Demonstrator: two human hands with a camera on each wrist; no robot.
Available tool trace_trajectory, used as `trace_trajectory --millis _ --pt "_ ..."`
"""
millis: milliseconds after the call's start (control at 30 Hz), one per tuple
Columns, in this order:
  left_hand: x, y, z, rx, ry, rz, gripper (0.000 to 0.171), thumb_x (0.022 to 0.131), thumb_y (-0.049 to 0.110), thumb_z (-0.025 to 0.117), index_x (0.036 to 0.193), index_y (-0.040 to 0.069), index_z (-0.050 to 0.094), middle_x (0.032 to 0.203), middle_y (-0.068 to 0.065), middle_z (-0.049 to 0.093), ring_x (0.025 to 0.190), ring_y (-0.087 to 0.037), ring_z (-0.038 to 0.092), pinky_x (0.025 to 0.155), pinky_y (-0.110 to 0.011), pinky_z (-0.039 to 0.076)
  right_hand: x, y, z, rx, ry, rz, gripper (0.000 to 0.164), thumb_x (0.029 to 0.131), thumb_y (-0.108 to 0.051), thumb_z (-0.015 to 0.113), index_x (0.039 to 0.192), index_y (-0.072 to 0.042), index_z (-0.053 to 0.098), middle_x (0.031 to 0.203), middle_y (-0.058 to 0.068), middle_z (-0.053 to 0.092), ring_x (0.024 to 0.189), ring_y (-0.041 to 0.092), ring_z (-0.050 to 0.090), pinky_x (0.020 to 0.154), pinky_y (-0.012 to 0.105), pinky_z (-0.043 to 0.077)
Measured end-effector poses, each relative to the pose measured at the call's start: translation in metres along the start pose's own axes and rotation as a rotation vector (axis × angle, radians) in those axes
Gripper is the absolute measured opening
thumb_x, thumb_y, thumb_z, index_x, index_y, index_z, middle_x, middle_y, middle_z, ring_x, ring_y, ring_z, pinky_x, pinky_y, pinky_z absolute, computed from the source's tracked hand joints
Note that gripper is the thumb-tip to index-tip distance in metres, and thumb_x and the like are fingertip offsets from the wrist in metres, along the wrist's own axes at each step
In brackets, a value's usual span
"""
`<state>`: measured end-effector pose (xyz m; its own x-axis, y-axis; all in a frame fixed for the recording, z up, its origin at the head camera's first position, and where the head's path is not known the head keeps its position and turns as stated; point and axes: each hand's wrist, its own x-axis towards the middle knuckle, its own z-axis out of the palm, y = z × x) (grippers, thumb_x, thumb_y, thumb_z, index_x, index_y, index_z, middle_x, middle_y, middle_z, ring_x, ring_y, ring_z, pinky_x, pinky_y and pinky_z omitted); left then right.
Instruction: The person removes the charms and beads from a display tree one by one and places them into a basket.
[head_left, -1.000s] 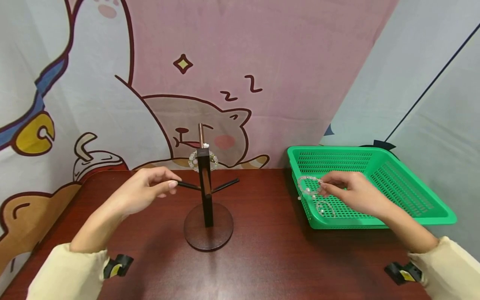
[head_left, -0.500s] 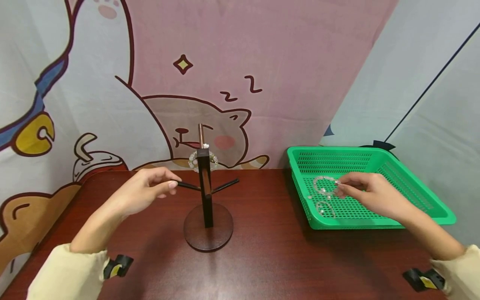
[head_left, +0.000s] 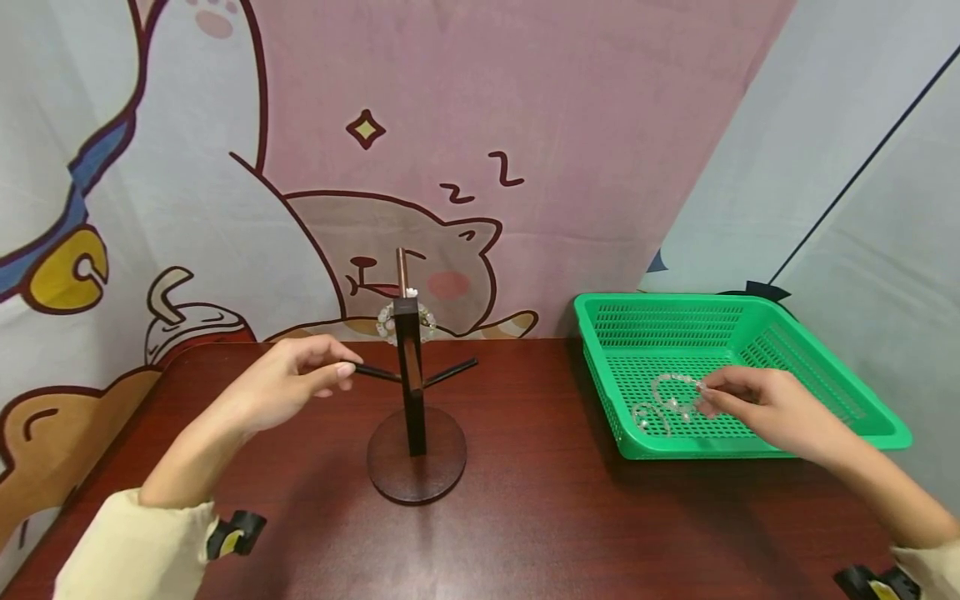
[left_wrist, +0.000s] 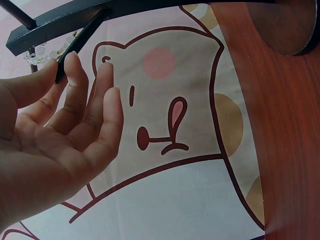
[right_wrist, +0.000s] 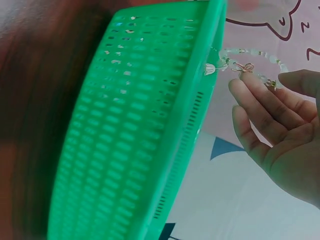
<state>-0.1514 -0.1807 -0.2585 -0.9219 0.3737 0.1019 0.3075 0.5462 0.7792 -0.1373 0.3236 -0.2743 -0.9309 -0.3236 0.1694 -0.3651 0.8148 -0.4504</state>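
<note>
My left hand (head_left: 296, 375) pinches the tip of the left black peg (head_left: 378, 371) on a dark stand (head_left: 412, 392) between thumb and index finger; the other fingers stay loosely extended in the left wrist view. Over the green basket, my right hand (head_left: 765, 404) pinches a clear beaded bracelet (right_wrist: 254, 51) at its edge. Small charms dangle from it. Another beaded bracelet (head_left: 640, 411) lies in the basket at its near left corner. A third, whitish beaded bracelet (head_left: 427, 319) hangs on the stand behind its post.
The green plastic basket (head_left: 847, 383) stands on the right of the reddish-brown table (head_left: 540, 517). The stand's round base (head_left: 442, 479) rests left of the middle. A second black peg (head_left: 453, 370) sticks out to the right. A cartoon-printed cloth (head_left: 585, 150) hangs behind.
My right hand has moved right and then slightly toward me, carrying the bracelet from the basket's left rim to over its inside. The left hand keeps its place on the peg.
</note>
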Motion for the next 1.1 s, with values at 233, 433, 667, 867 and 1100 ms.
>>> trace_trajectory --millis 233,433,667,867,1100 --pt "0.0 0.0 0.0 -0.001 0.0 -0.003 0.019 0.093 0.012 0.053 0.104 0.0 0.062 0.08 -0.003 0.061 0.081 -0.016 0.061 0.073 -0.034 0.051 -0.009 0.011 0.005 0.021 -0.013 0.03 0.009 0.092 -0.014 0.055 0.091 -0.013 0.064 0.072 -0.009 0.062 0.069 0.008 0.058 0.057 0.021 0.041" --pt "0.0 0.0 0.001 -0.004 -0.003 -0.008 0.019 0.093 0.012 0.053 0.104 0.0 0.062 0.08 -0.003 0.061 0.081 -0.016 0.061 0.073 -0.035 0.051 -0.013 0.017 0.01 0.037 -0.017 0.015 0.009 0.092 -0.012 0.055 0.09 -0.012 0.064 0.072 -0.009 0.061 0.065 0.009 0.056 0.055 0.021 0.04" --pt "-0.001 0.0 0.0 -0.008 -0.001 -0.002 0.019 0.093 0.011 0.053 0.105 -0.001 0.061 0.079 -0.004 0.061 0.081 -0.017 0.061 0.073 -0.035 0.051 -0.013 0.015 0.009 0.029 -0.037 0.042 0.01 0.093 -0.015 0.055 0.093 -0.011 0.064 0.074 -0.009 0.062 0.069 0.007 0.058 0.057 0.022 0.042" --pt "-0.001 0.0 0.0 -0.017 -0.001 0.005 0.019 0.093 0.011 0.053 0.105 -0.001 0.061 0.079 -0.004 0.06 0.08 -0.017 0.06 0.073 -0.035 0.051 -0.012 0.017 0.008 0.028 -0.049 0.043 0.014 0.093 -0.014 0.055 0.102 -0.007 0.063 0.076 -0.009 0.063 0.072 0.006 0.06 0.06 0.022 0.045" --pt "-0.001 0.001 0.0 -0.017 -0.006 0.001 0.019 0.093 0.011 0.053 0.104 -0.001 0.061 0.079 -0.004 0.06 0.08 -0.017 0.06 0.073 -0.035 0.051 -0.01 0.017 0.006 0.017 -0.041 0.042 0.013 0.092 -0.013 0.055 0.102 -0.008 0.063 0.075 -0.009 0.063 0.071 0.006 0.059 0.058 0.022 0.043"
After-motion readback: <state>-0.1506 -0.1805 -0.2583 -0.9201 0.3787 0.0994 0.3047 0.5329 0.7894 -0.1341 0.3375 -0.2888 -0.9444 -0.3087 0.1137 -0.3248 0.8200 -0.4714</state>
